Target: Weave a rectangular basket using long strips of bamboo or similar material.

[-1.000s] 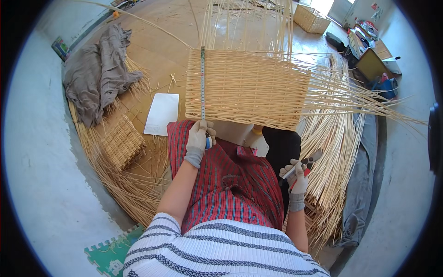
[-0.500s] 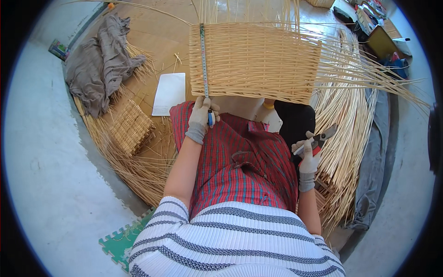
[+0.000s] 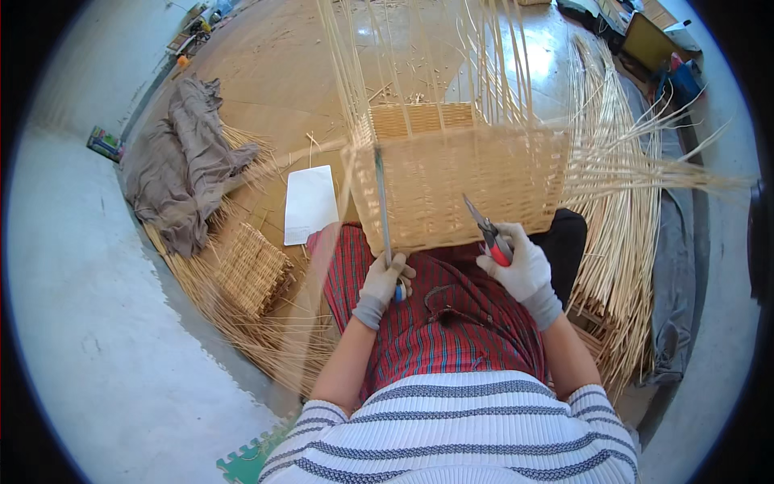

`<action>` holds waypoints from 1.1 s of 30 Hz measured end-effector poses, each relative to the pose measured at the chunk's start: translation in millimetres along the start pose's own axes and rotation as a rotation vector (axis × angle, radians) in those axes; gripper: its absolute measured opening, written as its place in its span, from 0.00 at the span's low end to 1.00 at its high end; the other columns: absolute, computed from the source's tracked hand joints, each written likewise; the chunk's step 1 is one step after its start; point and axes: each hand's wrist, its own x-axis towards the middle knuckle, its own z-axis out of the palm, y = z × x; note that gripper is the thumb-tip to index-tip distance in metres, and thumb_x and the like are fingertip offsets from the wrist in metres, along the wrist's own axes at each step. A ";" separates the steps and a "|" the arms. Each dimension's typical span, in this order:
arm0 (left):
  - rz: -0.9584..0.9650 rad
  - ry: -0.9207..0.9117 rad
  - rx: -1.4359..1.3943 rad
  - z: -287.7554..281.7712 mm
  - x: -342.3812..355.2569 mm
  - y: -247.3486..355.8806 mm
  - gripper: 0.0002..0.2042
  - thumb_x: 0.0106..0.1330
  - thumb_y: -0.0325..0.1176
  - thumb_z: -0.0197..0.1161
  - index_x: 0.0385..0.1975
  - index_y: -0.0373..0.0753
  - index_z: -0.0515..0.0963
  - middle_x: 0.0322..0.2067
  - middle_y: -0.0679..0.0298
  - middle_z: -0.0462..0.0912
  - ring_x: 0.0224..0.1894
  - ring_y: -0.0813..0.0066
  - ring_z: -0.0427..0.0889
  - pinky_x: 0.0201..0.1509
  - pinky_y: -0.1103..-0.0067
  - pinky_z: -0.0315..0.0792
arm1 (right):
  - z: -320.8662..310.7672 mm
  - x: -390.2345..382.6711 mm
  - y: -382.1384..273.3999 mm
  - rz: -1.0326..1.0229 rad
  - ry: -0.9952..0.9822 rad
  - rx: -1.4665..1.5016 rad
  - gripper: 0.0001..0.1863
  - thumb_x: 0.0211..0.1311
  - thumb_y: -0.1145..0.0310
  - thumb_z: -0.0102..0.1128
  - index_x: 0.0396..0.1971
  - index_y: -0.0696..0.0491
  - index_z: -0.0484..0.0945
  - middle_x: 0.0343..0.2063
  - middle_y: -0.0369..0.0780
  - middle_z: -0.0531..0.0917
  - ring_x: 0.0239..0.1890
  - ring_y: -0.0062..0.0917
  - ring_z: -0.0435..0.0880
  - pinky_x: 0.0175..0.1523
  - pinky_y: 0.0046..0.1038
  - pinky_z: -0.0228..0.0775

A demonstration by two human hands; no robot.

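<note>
A woven wicker basket (image 3: 463, 181) stands in front of me, its side toward me and long uncut strands rising from its rim; motion blurs it. At its lower left edge my left hand (image 3: 377, 282), in a pale knit glove, is closed round a blue-and-white tape measure (image 3: 399, 292). The pulled-out tape (image 3: 382, 198) runs up along the left part of that side. My right hand (image 3: 524, 264), gloved too, grips pruning shears (image 3: 488, 232) with red handles. Their blades point up and left, overlapping the basket's side in view; whether they touch it I cannot tell.
To the right lies a big bundle of pale wicker rods (image 3: 617, 250). On the left are a crumpled grey cloth (image 3: 181, 161), a stack of woven panels (image 3: 248, 270) and a white sheet (image 3: 310, 206). Red striped fabric (image 3: 451, 315) covers my lap. Long strands stick out right of the basket.
The basket has tipped, so its far wall and upright strands now show. My right hand has brought the shears inward from the right, up to the basket's front. The left hand keeps the tape measure.
</note>
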 end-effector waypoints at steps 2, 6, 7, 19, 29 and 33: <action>0.028 0.019 0.022 -3.5 -6.9 4.6 0.14 0.75 0.38 0.54 0.49 0.32 0.72 0.24 0.59 0.79 0.16 0.74 0.76 0.18 0.77 0.72 | -0.5 14.7 -15.1 -0.004 -0.023 -0.039 0.31 0.48 0.56 0.76 0.51 0.50 0.75 0.35 0.47 0.85 0.41 0.42 0.85 0.46 0.40 0.76; 0.121 0.120 0.353 -10.6 -17.9 23.1 0.12 0.71 0.36 0.61 0.42 0.32 0.80 0.25 0.61 0.81 0.21 0.76 0.77 0.25 0.78 0.72 | 14.0 31.6 -18.0 -0.199 -0.058 -0.167 0.34 0.45 0.59 0.79 0.55 0.50 0.76 0.37 0.46 0.85 0.40 0.42 0.84 0.47 0.39 0.75; 0.324 0.232 0.441 -18.5 -16.7 23.8 0.10 0.68 0.35 0.64 0.39 0.32 0.82 0.28 0.61 0.83 0.28 0.73 0.80 0.34 0.76 0.75 | 19.3 35.6 -21.6 -0.273 -0.042 -0.209 0.35 0.43 0.59 0.79 0.55 0.48 0.77 0.37 0.45 0.84 0.41 0.41 0.84 0.48 0.39 0.75; 0.801 0.719 0.114 -26.9 -3.9 111.7 0.09 0.66 0.30 0.69 0.40 0.31 0.82 0.31 0.67 0.83 0.33 0.85 0.78 0.39 0.85 0.74 | 44.0 73.3 -105.5 -0.438 0.013 -0.574 0.40 0.41 0.53 0.79 0.60 0.41 0.76 0.45 0.38 0.80 0.50 0.35 0.78 0.56 0.39 0.66; 0.687 0.630 0.138 -2.2 -11.4 97.7 0.12 0.63 0.32 0.71 0.41 0.30 0.84 0.30 0.64 0.85 0.29 0.84 0.78 0.35 0.83 0.75 | 51.1 87.1 -118.2 -0.424 -0.003 -0.673 0.38 0.47 0.48 0.75 0.61 0.38 0.74 0.48 0.38 0.78 0.54 0.35 0.76 0.60 0.41 0.62; 0.776 0.627 0.279 5.0 -15.9 101.6 0.12 0.62 0.32 0.72 0.40 0.30 0.84 0.28 0.65 0.84 0.28 0.85 0.77 0.33 0.84 0.73 | 51.5 87.0 -118.7 -0.406 -0.011 -0.647 0.38 0.46 0.48 0.75 0.61 0.38 0.75 0.48 0.38 0.78 0.54 0.35 0.76 0.61 0.41 0.62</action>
